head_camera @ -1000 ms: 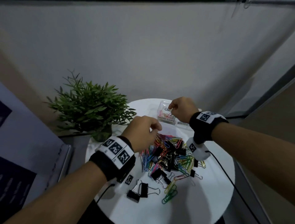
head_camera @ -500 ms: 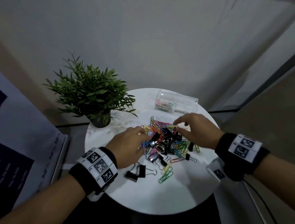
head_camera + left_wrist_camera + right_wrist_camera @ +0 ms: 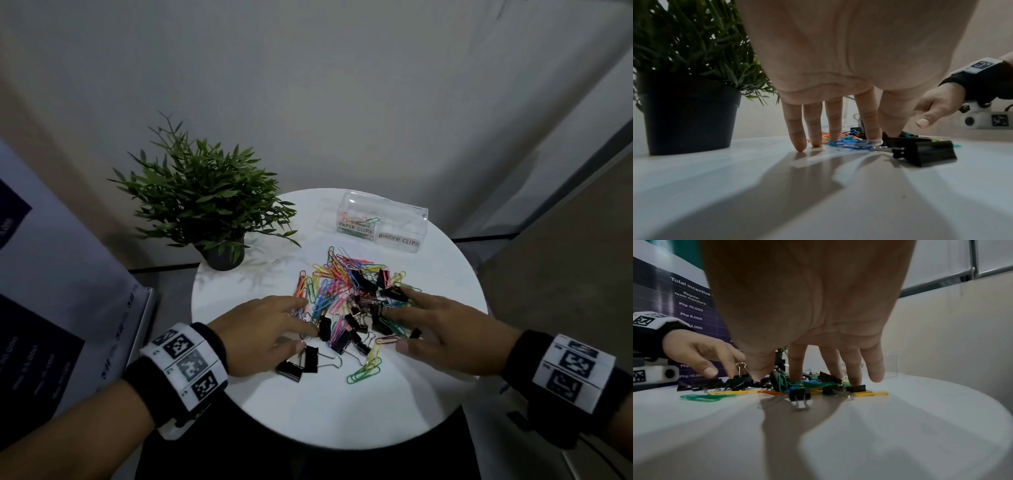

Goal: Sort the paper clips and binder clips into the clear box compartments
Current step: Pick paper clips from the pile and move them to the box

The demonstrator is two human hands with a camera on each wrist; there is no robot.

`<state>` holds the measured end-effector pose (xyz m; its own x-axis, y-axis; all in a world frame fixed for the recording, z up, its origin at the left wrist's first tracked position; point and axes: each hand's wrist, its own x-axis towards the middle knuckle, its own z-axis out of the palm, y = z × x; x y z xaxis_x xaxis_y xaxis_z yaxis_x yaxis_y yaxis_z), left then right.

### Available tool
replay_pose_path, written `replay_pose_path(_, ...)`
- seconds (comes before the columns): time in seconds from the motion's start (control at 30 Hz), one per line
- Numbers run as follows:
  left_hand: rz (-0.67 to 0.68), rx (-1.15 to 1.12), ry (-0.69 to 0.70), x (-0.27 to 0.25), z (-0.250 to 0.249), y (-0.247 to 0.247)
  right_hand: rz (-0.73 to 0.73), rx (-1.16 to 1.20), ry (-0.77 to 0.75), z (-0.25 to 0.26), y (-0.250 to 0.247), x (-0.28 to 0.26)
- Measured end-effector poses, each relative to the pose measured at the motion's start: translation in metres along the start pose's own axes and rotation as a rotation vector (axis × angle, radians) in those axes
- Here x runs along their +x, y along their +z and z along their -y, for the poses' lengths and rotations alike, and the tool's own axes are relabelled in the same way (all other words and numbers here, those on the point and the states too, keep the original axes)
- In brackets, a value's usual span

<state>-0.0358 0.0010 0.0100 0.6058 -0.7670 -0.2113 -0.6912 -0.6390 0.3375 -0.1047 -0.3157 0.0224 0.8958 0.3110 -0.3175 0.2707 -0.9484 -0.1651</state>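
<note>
A heap of coloured paper clips (image 3: 337, 284) mixed with black binder clips (image 3: 364, 281) lies in the middle of the round white table (image 3: 342, 411). At the back stands the clear box (image 3: 383, 228); its left compartment, labelled PAPER CLIPS, holds a few clips, and the right one reads BINDER CLIPS. My left hand (image 3: 267, 329) lies with spread straight fingers (image 3: 799, 142) touching the heap's left edge, beside a black binder clip (image 3: 929, 152). My right hand (image 3: 435, 325) spreads its fingers (image 3: 796, 366) down onto the heap's right side. Neither hand holds anything.
A potted green plant (image 3: 209, 205) in a dark pot (image 3: 688, 116) stands at the table's back left. A printed banner (image 3: 684, 305) hangs to the left. Two black binder clips (image 3: 298, 363) and green paper clips (image 3: 364, 371) lie apart at the front. The wall is close behind.
My right hand came back from the clear box to the heap and opened flat. My left hand uncurled and spread its fingers at the heap's left edge. The view pulled back.
</note>
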Motion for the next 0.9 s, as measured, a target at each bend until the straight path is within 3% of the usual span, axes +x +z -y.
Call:
replay_pose_path(0.27, -0.002, -0.050, 0.029, -0.018, 0.001, -0.004, -0.057, 0.006, -0.055, -0.008, -0.008, -0.003)
replay_pose_path(0.37, -0.075, -0.059, 0.040, -0.018, 0.003, -0.007, -0.109, -0.028, -0.088, -0.004, -0.012, -0.003)
replay_pose_path(0.5, -0.231, -0.015, -0.050, 0.009, 0.008, -0.014, -0.212, -0.022, -0.153, 0.009, -0.011, 0.002)
replay_pose_path(0.67, -0.090, 0.180, -0.128, 0.034, 0.011, -0.013, -0.250, -0.025, -0.241, 0.028, -0.002, -0.004)
replay_pose_path(0.9, -0.223, 0.017, -0.210, 0.018, 0.029, -0.008, -0.254, -0.182, -0.356, 0.053, 0.021, -0.010)
